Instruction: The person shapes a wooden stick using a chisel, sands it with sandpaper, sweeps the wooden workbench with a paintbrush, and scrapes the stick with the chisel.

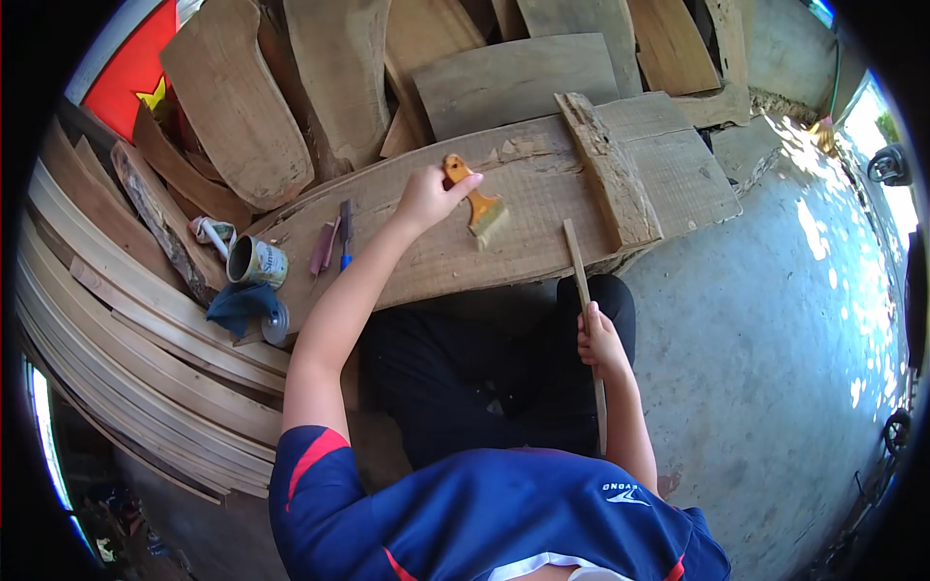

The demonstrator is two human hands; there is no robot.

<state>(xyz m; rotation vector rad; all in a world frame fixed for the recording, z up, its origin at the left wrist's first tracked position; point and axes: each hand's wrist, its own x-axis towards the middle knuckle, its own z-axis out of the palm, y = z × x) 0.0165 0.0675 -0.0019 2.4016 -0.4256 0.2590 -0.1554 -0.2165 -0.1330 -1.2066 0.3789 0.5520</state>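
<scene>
My left hand is closed around the handle of a paintbrush with an orange-brown handle. Its pale bristles point down over a wide wooden plank, and whether they touch it I cannot tell. My right hand grips a thin wooden stick held lengthwise, its far end near a rough-edged board that lies across the plank. The stick's near end runs down beside my right forearm. Left of my left arm, a chisel-like tool with a blue end and a reddish-brown piece rest on the plank.
An open paint can stands at the plank's left end, near a dark blue cloth and a clear round lid. Long wooden strips are stacked at left. Several slabs lean at the back. Concrete floor lies to the right.
</scene>
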